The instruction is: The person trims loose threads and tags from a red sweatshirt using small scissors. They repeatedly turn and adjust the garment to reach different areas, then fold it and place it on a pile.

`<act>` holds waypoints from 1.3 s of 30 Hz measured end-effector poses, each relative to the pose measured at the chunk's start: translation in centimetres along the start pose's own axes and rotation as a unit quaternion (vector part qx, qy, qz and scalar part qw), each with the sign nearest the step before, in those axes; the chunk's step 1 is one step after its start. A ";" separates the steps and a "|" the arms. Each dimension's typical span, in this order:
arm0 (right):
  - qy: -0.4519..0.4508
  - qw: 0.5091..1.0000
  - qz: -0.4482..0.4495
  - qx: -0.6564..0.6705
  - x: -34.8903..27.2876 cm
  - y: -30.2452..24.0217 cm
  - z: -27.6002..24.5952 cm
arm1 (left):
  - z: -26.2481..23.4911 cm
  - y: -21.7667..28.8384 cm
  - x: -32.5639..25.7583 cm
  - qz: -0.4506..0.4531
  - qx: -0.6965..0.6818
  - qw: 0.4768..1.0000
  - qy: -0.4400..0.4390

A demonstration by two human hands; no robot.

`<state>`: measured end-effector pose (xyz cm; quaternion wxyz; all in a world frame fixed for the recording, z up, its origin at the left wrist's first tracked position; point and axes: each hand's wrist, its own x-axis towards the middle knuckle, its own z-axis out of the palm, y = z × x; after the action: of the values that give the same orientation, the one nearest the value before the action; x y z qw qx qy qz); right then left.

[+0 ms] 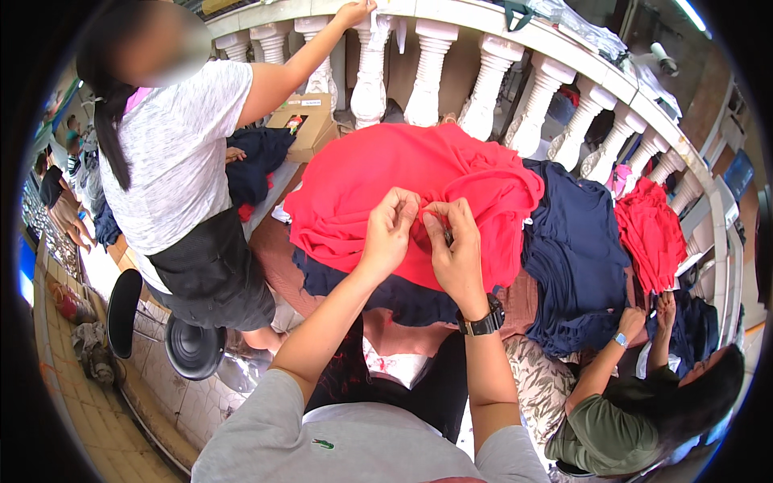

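A big heap of red cloth [362, 173], soft and folded, lies in front of me on top of dark navy cloth [411, 299]. Over its near part, my left hand [390, 229] is closed in a pinch on a bit of the red fabric. Right beside it, my right hand [455, 245] pinches the same fabric, with the fingertips of both hands almost meeting. Something small and dark shows within the right hand's fingers; its kind is too hidden to tell. A black watch [481, 319] is on my right wrist.
Navy garments [570, 249] and another red pile [649, 233] lie to the right, where a person in green [612, 431] handles cloth. At left stands a person in a grey top [173, 153], near a cardboard box [310, 133] and a black stool [196, 346]. White balusters [431, 72] line the back.
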<state>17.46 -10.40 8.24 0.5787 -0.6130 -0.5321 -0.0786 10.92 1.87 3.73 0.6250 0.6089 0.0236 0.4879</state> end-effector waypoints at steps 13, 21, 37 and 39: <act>0.023 1.000 -0.004 -0.015 -0.3 -0.9 0.4 | 0.8 1.0 -0.4 0.001 0.029 0.999 0.033; 0.044 0.997 0.049 0.038 -0.3 0.2 0.6 | 1.2 0.7 -0.7 0.000 -0.008 0.999 0.039; 0.051 0.953 0.181 0.238 -0.1 2.4 0.4 | 1.0 0.9 -1.1 0.052 -0.050 0.997 0.040; 0.046 0.932 0.214 0.290 -0.2 2.6 0.1 | 0.7 1.2 -1.5 0.035 -0.022 0.998 0.043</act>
<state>19.27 -9.83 6.44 0.7579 -0.5137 -0.3612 0.1767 9.89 0.20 3.99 0.6192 0.5740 0.0188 0.5355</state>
